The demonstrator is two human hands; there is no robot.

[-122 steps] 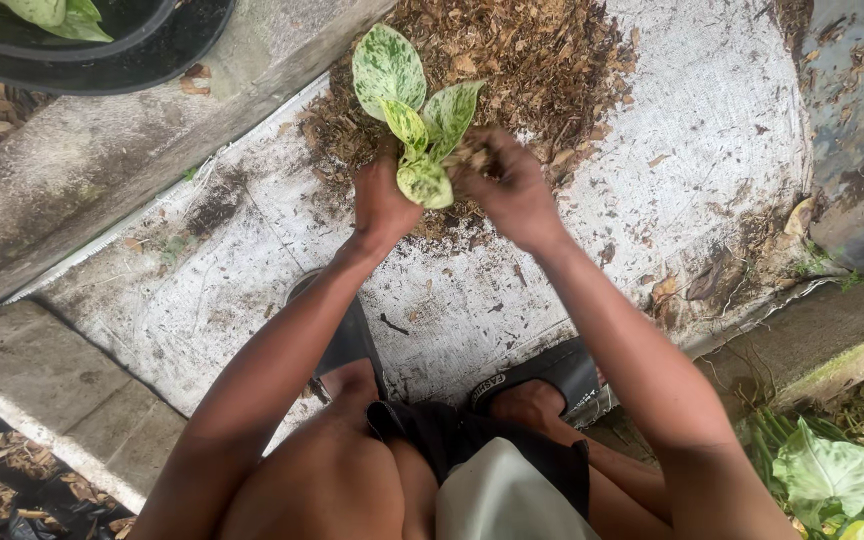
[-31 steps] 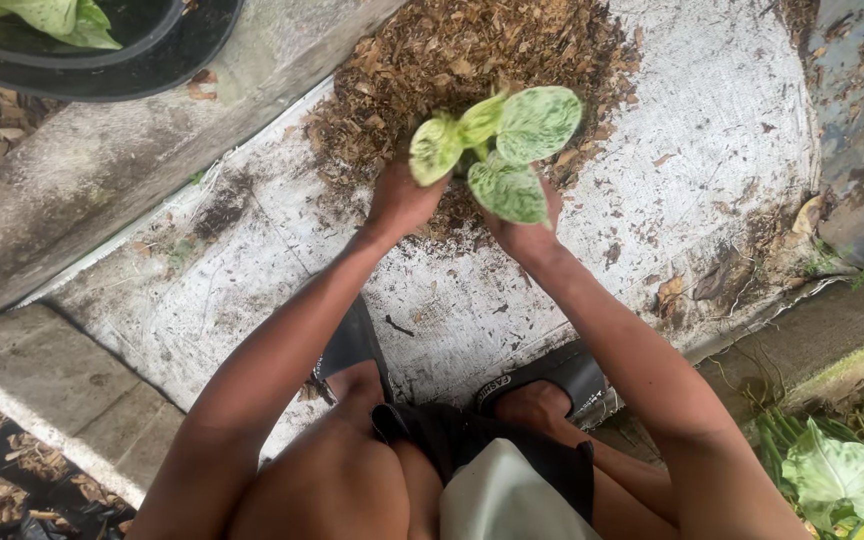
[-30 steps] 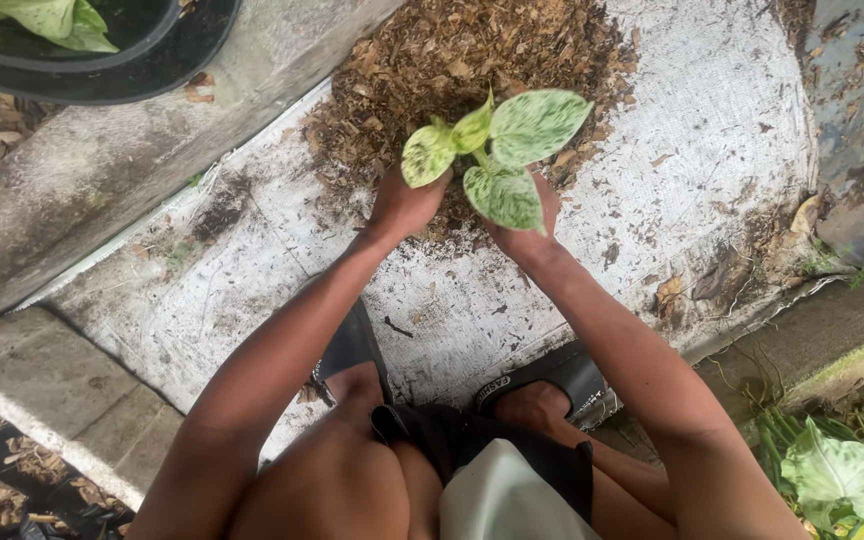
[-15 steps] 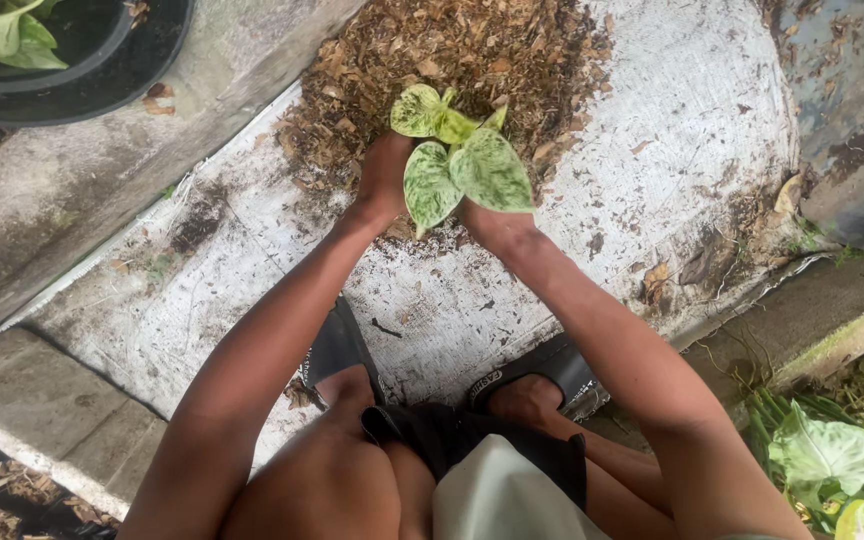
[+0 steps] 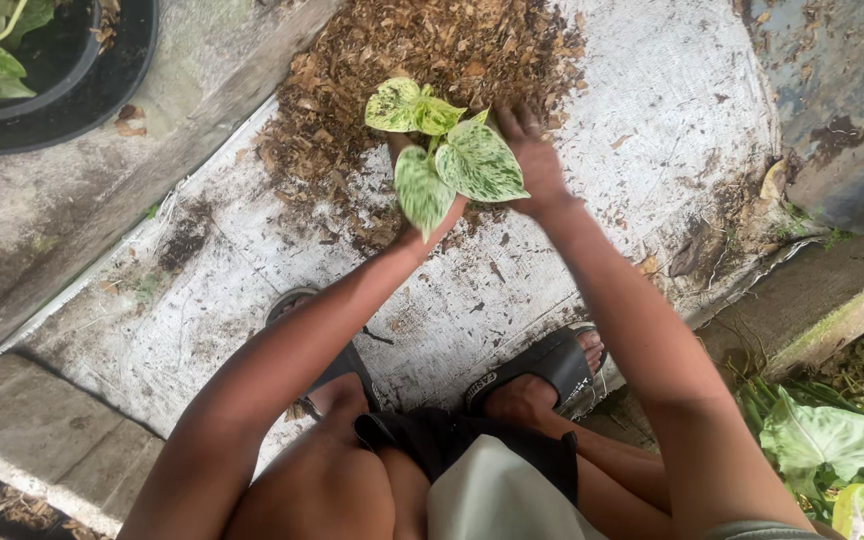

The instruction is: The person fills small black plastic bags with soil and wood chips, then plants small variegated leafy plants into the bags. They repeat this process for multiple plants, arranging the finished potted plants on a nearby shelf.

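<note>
At the far left, a black pot (image 5: 72, 95) with green leaves sits on a concrete ledge (image 5: 62, 215), well apart from the work. Next comes the white sheet (image 5: 252, 290) spread on the ground, dusted with brown bits, and on it a heap of brown mulch (image 5: 422, 60).

The left hand (image 5: 422, 215) comes up from below and grips the small variegated plant (image 5: 447, 160) near its base; the leaves hide most of the fingers, so the grip is probably closed around the stem, though that cannot be seen outright. The plant stands over the near edge of the mulch, its cream-speckled leaves fanned upward and toward the right.

Just right of it, the right hand (image 5: 532, 160) lies with loose fingers at the edge of the heap, beside the leaves; whether it touches the plant or holds anything cannot be told.

Compared with half a second ago, the plant sits a little further from the person and its leaves have turned, and the right hand has moved out from under them into plain view.

Lower right, a black sandal (image 5: 542, 365) rests on the sheet, and green foliage (image 5: 822, 440) fills the corner.
</note>
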